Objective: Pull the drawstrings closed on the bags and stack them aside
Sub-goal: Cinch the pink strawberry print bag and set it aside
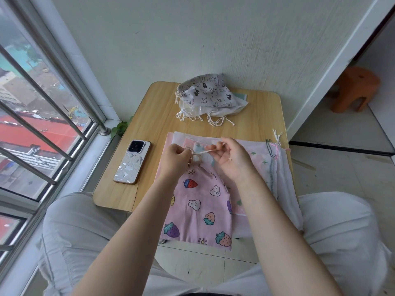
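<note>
One phone (132,161), one orange stool (354,89), two hands, several stacked bags.

You sit at a small wooden table (265,116) against a pale wall (192,39), barred window (32,124) left, orange stool (354,88) right.

A pink strawberry-print bag (198,208) hangs over the near edge of the wooden table (149,116), its gathered mouth just beyond the left hand (176,157). Both hands pinch its cream drawstring (202,152), the right hand (229,159) beside the left. A phone (133,161) lies left of the bag. Closed bags (208,97) are stacked at the table's far edge, and flat bags (267,159) lie under and right of the pink one.
</note>
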The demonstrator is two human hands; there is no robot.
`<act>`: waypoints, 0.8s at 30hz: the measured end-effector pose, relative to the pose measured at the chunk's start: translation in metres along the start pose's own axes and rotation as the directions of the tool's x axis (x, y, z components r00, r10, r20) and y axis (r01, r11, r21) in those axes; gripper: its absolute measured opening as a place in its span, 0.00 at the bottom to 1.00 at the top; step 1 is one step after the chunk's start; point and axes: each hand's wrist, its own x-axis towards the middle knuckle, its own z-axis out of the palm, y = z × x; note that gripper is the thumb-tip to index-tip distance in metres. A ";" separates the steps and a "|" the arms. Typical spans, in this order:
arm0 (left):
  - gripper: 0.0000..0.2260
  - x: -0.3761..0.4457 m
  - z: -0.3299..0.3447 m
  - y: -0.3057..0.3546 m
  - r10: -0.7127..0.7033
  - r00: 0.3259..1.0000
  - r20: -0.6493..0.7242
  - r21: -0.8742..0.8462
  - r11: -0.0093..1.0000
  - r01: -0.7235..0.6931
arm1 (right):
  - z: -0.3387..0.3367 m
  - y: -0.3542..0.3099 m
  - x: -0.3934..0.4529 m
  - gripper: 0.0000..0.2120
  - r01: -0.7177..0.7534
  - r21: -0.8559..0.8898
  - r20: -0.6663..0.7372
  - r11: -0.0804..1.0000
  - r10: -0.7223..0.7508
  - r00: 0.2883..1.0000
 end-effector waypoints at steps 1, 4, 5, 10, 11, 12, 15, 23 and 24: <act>0.06 0.002 -0.004 -0.001 -0.023 0.999 -0.030 0.003 1.000 0.023 | -0.001 -0.003 0.002 0.14 0.014 0.039 -0.015 0.999 -0.014 1.000; 0.06 0.007 -0.010 -0.009 -0.050 0.998 -0.042 -0.013 0.999 0.050 | -0.003 -0.009 0.003 0.16 0.070 -0.128 -0.048 0.989 -0.077 0.996; 0.06 0.006 -0.010 -0.010 -0.040 0.999 -0.036 -0.019 0.999 0.039 | -0.002 -0.009 0.003 0.16 0.097 -0.243 -0.034 0.965 -0.108 0.994; 0.07 -0.001 -0.009 -0.004 0.045 0.998 -0.036 0.058 0.997 -0.043 | 0.011 -0.005 0.003 0.06 0.222 -0.934 0.176 0.281 -0.178 0.968; 0.06 -0.002 -0.008 -0.001 0.057 0.998 -0.017 0.062 0.996 -0.056 | 0.014 -0.006 0.001 0.05 0.219 -0.963 0.200 0.157 -0.128 0.971; 0.05 -0.001 -0.008 0.000 0.064 0.998 0.003 0.066 0.996 -0.064 | 0.016 -0.006 0.000 0.07 0.212 -0.975 0.208 0.071 -0.059 0.976; 0.06 0.001 -0.008 0.003 0.050 0.998 0.043 0.052 0.997 -0.052 | 0.022 -0.008 -0.005 0.13 0.183 -0.972 0.171 -0.149 0.093 0.981; 0.18 0.009 -0.016 0.000 0.364 0.931 0.017 0.610 0.734 -0.298 | 0.022 -0.007 -0.008 0.10 0.208 -0.931 0.197 -0.299 0.068 0.978; 0.20 0.009 -0.016 0.002 0.398 0.910 0.116 0.527 0.752 -0.396 | 0.022 -0.007 -0.008 0.10 0.212 -0.932 0.204 -0.293 0.058 0.977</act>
